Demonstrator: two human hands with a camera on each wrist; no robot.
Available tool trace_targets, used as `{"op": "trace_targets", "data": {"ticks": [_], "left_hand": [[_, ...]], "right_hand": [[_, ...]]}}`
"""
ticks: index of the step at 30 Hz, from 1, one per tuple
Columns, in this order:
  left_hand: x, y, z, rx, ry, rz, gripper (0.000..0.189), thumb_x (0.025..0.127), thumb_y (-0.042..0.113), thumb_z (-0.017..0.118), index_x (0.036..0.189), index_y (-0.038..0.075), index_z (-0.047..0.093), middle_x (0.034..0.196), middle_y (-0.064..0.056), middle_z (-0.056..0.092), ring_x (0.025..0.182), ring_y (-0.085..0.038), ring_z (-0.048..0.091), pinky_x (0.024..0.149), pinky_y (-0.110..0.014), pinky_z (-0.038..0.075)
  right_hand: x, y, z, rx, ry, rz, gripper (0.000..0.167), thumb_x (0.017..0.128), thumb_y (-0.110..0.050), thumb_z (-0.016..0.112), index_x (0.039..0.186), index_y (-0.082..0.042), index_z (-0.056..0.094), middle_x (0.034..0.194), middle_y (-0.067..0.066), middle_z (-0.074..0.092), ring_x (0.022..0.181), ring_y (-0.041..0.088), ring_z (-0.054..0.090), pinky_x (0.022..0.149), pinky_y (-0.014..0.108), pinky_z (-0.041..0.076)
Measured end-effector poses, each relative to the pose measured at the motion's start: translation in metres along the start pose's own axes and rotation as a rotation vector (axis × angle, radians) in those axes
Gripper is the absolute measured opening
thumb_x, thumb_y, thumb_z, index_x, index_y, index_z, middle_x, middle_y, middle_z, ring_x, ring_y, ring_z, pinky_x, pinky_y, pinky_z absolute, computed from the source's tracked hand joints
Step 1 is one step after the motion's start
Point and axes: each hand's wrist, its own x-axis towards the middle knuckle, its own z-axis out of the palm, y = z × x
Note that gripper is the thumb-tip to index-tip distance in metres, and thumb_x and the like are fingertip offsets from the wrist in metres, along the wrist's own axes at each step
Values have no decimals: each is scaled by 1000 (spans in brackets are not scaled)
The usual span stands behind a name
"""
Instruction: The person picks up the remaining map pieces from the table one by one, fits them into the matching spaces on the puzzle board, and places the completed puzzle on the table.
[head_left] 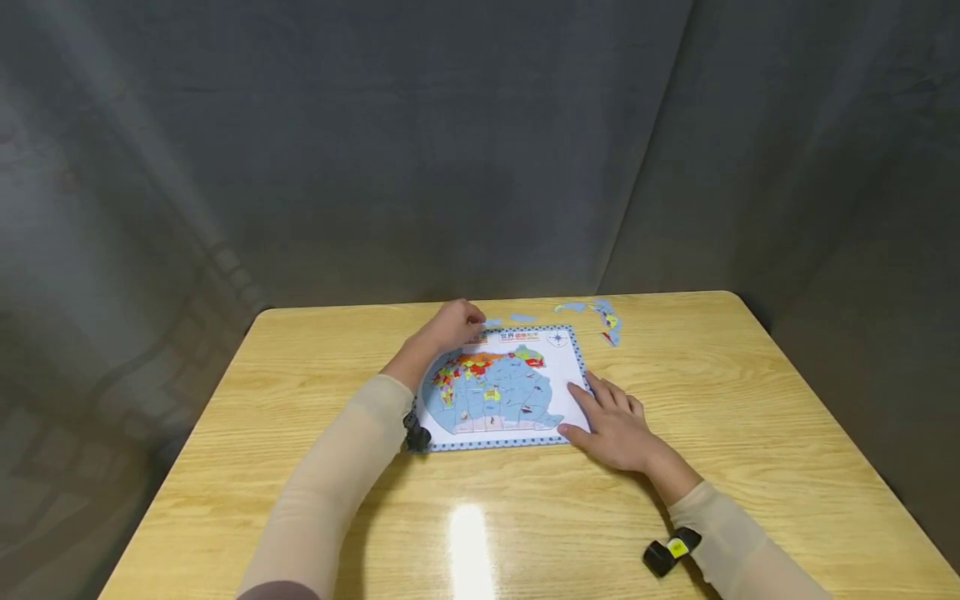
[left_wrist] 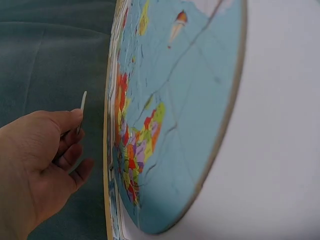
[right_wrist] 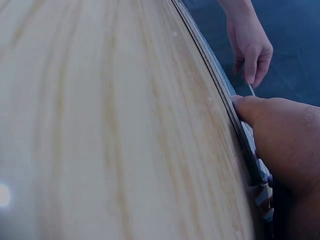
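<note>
A world-map jigsaw board (head_left: 559, 367) with a dotted blue border lies on the wooden table. Pieces fill the lower and left parts of its oval map (head_left: 510, 383), while the upper right is bare white. My left hand (head_left: 447, 325) is over the board's far left edge. Between thumb and fingers it pinches a thin puzzle piece (left_wrist: 83, 104), seen edge-on in the left wrist view. My right hand (head_left: 618, 427) rests at the board's right edge, fingers spread, with thumb and index finger lying on the white surface.
Several loose light-blue and coloured puzzle pieces (head_left: 608, 320) lie behind the board at the right. Another blue piece (head_left: 522, 317) is just behind its top edge. A grey curtain (head_left: 450, 167) hangs beyond the table (head_left: 300, 367).
</note>
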Motion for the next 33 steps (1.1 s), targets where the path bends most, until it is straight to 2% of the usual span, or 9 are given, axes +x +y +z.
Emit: {"op": "trace_targets", "data": {"ticks": [4,8,18,33], "left_hand": [[-3,-1,2,34,-3,41,26,97,20,63,117,5,70,106,-5,63,95,-18,58,86,-35,51],[-6,-3,5,54,-21,54,25,97,18,62,117,5,70,108,-5,65,98,-18,59,89,-36,50],[-16,-6,9,115,-95,9,23,97,22,63,115,10,72,106,-2,61,96,-18,54,91,-36,47],[-21,-6,6,172,-111,43,17,96,18,63,106,13,76,102,0,61,99,-20,53,92,-38,46]], "right_hand": [[0,-1,-1,3,-3,1,77,95,-62,46,154,-13,33,161,20,14,143,43,13,103,66,13],[0,-1,-2,6,-4,3,77,95,-60,48,154,-12,34,161,20,14,143,43,13,102,66,13],[0,0,-1,10,0,3,77,95,-60,49,154,-12,34,161,20,14,143,43,13,102,66,13],[3,0,0,12,10,-6,77,95,-60,49,153,-12,34,160,20,15,143,43,14,101,67,14]]}}
